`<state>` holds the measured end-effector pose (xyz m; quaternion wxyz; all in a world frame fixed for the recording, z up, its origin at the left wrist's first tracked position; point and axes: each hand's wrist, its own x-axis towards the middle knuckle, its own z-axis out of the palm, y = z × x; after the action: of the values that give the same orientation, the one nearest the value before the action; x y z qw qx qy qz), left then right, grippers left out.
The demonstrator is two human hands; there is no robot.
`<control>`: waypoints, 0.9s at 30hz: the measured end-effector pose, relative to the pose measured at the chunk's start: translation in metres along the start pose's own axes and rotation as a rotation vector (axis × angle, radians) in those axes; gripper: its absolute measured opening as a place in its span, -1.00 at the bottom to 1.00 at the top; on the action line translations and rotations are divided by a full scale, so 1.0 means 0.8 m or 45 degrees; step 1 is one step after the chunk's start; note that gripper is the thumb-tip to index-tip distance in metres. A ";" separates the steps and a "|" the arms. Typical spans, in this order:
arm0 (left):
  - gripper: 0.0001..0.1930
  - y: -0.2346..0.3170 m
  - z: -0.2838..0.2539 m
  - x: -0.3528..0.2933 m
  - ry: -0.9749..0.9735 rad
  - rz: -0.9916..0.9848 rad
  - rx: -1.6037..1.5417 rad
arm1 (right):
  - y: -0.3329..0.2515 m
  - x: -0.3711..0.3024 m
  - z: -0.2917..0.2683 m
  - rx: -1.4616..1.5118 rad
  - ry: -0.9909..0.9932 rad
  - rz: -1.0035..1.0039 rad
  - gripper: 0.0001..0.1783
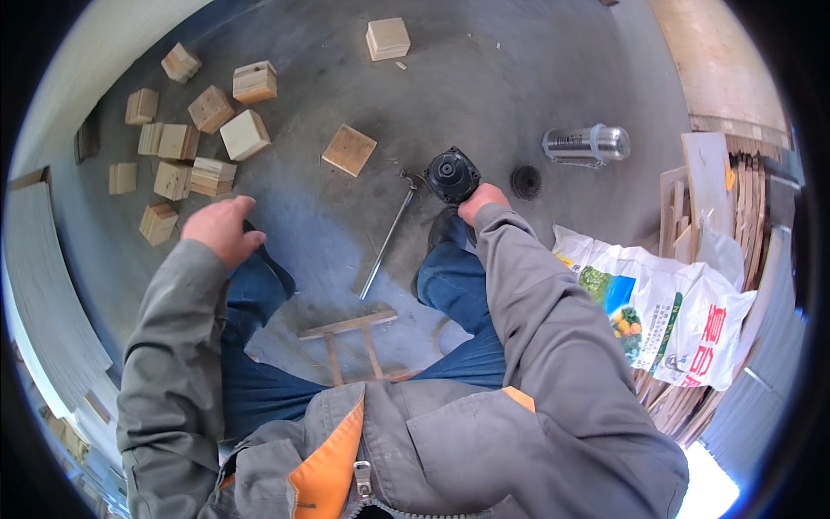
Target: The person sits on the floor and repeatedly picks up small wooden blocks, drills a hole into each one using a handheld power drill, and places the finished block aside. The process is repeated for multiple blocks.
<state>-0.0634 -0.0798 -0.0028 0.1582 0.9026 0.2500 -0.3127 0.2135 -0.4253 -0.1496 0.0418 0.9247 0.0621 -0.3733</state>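
My right hand (484,204) is closed round the grip of a black nail gun (452,176), whose round cap faces up between my feet. A dark coil of nails (526,182) lies on the floor just right of it. Left of the nail gun rests a metal hammer (389,238), its head close to the tool. My left hand (223,229) is empty above my left knee, thumb apart from the loosely bent fingers. Nearest to it are a wooden block (158,224) and another block (213,176). A single square block (349,150) sits ahead of the hammer.
Several wooden blocks (177,142) are scattered at the far left, and one block (387,39) stands far ahead. A steel flask (588,144) lies at the right. A white printed sack (666,303) covers stacked wood strips (750,208). A wooden frame (348,325) is beneath me.
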 end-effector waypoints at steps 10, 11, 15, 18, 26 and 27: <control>-0.04 0.079 0.121 0.182 0.233 -0.069 -0.379 | 0.026 -0.007 0.007 0.168 0.026 -0.021 -0.58; 0.02 0.089 0.132 0.194 0.250 -0.081 -0.404 | 0.024 -0.011 0.005 0.181 0.025 -0.033 -0.58; 0.19 0.121 0.168 0.236 0.279 -0.098 -0.485 | 0.016 -0.014 0.005 0.112 0.038 -0.003 -0.60; 0.25 0.139 0.176 0.255 0.242 -0.122 -0.513 | 0.025 -0.001 0.010 0.093 0.023 -0.068 -0.57; 0.14 0.141 0.184 0.285 0.268 -0.128 -0.440 | 0.073 0.045 0.037 0.287 0.047 -0.099 -0.60; 0.14 0.133 0.183 0.284 0.277 -0.103 -0.412 | 0.066 0.044 0.036 0.267 0.024 -0.075 -0.60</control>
<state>0.0781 -0.1520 -0.2458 0.2605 0.8831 0.3487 -0.1753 0.2268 -0.4781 -0.1932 -0.0669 0.9253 0.0500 -0.3701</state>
